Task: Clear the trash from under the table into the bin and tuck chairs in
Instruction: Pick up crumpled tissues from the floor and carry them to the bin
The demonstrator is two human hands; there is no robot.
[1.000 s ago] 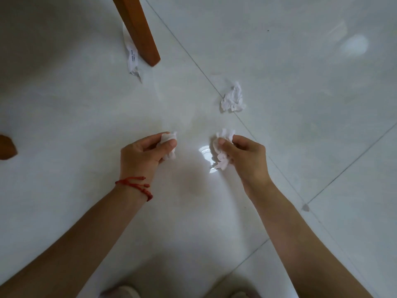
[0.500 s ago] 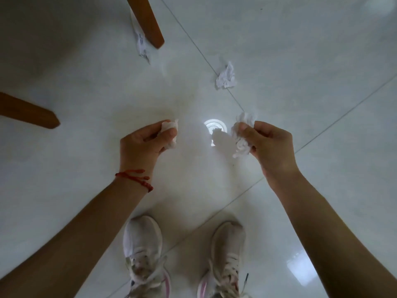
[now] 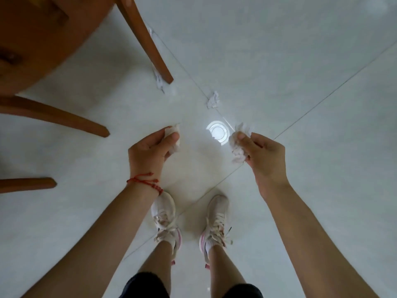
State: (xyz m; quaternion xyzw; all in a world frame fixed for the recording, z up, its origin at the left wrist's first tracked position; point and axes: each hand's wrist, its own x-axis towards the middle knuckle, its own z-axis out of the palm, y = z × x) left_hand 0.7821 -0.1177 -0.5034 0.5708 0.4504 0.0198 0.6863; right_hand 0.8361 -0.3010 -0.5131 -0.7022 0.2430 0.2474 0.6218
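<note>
My left hand (image 3: pixel 150 151) is closed around a small white tissue wad (image 3: pixel 175 139), held above the floor. My right hand (image 3: pixel 262 153) grips a larger crumpled white tissue (image 3: pixel 237 145). Another crumpled tissue (image 3: pixel 213 100) lies on the pale tiled floor ahead of my hands. A strip of white paper (image 3: pixel 158 79) lies against the foot of a wooden chair leg (image 3: pixel 148 41). The wooden chair seat (image 3: pixel 38 39) fills the upper left corner. No bin is in view.
Two more brown chair legs (image 3: pixel 64 119) (image 3: pixel 28 184) reach in from the left edge. My two feet in pale sneakers (image 3: pixel 164 214) (image 3: pixel 217 216) stand on the floor below my hands. A bright round light reflection (image 3: pixel 218 132) shines on the tiles.
The view has risen away from the floor; my feet, legs and the chair seat came into view. Both hands kept their tissues and lifted with me.
</note>
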